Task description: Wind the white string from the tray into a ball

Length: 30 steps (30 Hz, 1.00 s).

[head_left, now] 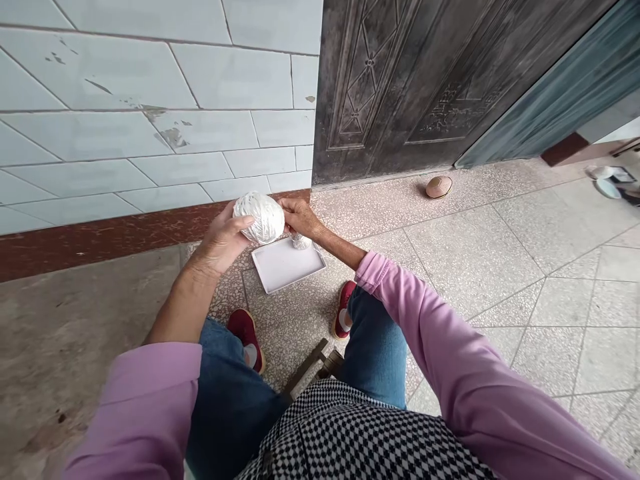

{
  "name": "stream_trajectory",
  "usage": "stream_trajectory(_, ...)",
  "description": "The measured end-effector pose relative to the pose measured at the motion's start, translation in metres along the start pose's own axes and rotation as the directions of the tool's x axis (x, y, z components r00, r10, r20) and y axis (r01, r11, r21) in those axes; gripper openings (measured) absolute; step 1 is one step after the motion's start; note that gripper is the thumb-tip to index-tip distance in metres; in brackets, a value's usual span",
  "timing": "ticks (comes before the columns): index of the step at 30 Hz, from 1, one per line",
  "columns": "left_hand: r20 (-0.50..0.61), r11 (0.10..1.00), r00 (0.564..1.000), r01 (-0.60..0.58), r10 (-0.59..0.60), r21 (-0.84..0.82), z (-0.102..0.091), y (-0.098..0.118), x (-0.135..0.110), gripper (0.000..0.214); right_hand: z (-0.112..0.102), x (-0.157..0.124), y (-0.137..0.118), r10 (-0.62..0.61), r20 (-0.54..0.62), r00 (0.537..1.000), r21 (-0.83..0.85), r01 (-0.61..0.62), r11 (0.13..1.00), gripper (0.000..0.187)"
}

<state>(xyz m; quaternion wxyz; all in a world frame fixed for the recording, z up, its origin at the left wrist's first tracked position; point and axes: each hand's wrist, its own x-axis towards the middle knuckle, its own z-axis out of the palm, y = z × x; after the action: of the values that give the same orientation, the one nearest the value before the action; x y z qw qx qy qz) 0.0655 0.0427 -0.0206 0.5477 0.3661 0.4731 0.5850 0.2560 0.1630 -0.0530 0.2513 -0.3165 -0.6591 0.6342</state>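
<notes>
A seated person in pink sleeves and jeans reaches both arms forward over the knees, toward the centre of the frame. The left hand point(220, 241) comes in from the lower left, forearm bare, fingers curled around the left side of a white ball point(259, 217) of wound thread; its grip is closed on the ball. The right hand point(301, 218) comes in from the right, wrist bent, fingertips touching the ball's right side. A smaller white wad point(301, 241) shows just beneath this hand; whether the hand pinches it or it rests on the tray cannot be told, and the right grip's state is likewise unclear. The ball sits just above centre, held in the air over the far edge of a flat white tray point(285, 265).

The tray lies on the speckled floor point(450, 253), tilted slightly in the frame, between and beyond two red shoes point(247, 335). A wooden stool point(315, 367) edge shows between the knees at lower centre, and a checked cloth point(350, 433) covers the lap at the bottom edge. A pale tiled wall point(150, 120) with a red-brown base strip fills the upper left; a dark embossed door point(425, 80) fills the upper middle. A small round pinkish lid point(439, 187) lies on the floor near the door's foot, well apart from the hands. Nothing stands between the hands and the tray.
</notes>
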Motion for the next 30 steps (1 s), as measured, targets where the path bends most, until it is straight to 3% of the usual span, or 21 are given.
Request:
stream_trajectory(4, 0.019, 0.989, 0.997, 0.076, -0.079, 0.129, -0.002, -0.002, -0.006, 0.1, -0.002, -0.003, -0.001, 0.067, -0.055, 0.996, 0.005, -0.067, 0.998, 0.043)
stream_trajectory(8, -0.005, 0.992, 1.0, -0.007, 0.008, 0.125, 0.006, -0.006, -0.008, 0.105, -0.004, -0.003, -0.005, 0.065, -0.079, 0.995, -0.009, -0.066, 0.998, 0.042)
stream_trajectory(12, -0.043, 0.998, 0.998, -0.052, 0.054, 0.037, 0.014, -0.01, -0.002, 0.094, -0.001, 0.0, -0.01, 0.069, -0.085, 0.994, -0.027, -0.072, 0.997, 0.043)
stream_trajectory(16, -0.114, 0.991, 0.989, -0.103, 0.093, -0.087, 0.018, -0.007, 0.001, 0.078, 0.003, -0.001, -0.014, 0.052, -0.038, 0.998, -0.051, -0.054, 0.997, 0.043)
stream_trajectory(20, -0.218, 0.981, 0.966, -0.164, 0.138, -0.106, 0.016, 0.0, 0.001, 0.073, 0.011, -0.012, -0.014, -0.041, 0.09, 0.995, -0.225, 0.061, 0.972, 0.039)
stream_trajectory(23, -0.287, 0.991, 0.948, -0.136, 0.135, 0.014, 0.009, 0.003, 0.003, 0.082, 0.018, -0.024, -0.016, -0.092, 0.201, 0.975, -0.327, 0.155, 0.932, 0.031)
stream_trajectory(25, -0.356, 0.978, 0.924, -0.074, 0.14, 0.194, 0.002, 0.006, 0.004, 0.094, 0.02, -0.032, -0.019, -0.112, 0.288, 0.951, -0.349, 0.213, 0.913, 0.03)
stream_trajectory(28, -0.394, 0.871, 0.9, 0.032, 0.189, 0.49, -0.006, 0.013, 0.002, 0.11, 0.016, -0.041, -0.026, -0.141, 0.39, 0.91, -0.337, 0.284, 0.898, 0.027)
stream_trajectory(30, -0.356, 0.812, 0.921, 0.084, 0.157, 0.577, -0.008, 0.016, -0.001, 0.112, 0.008, -0.043, -0.032, -0.17, 0.367, 0.915, -0.334, 0.3, 0.894, 0.025)
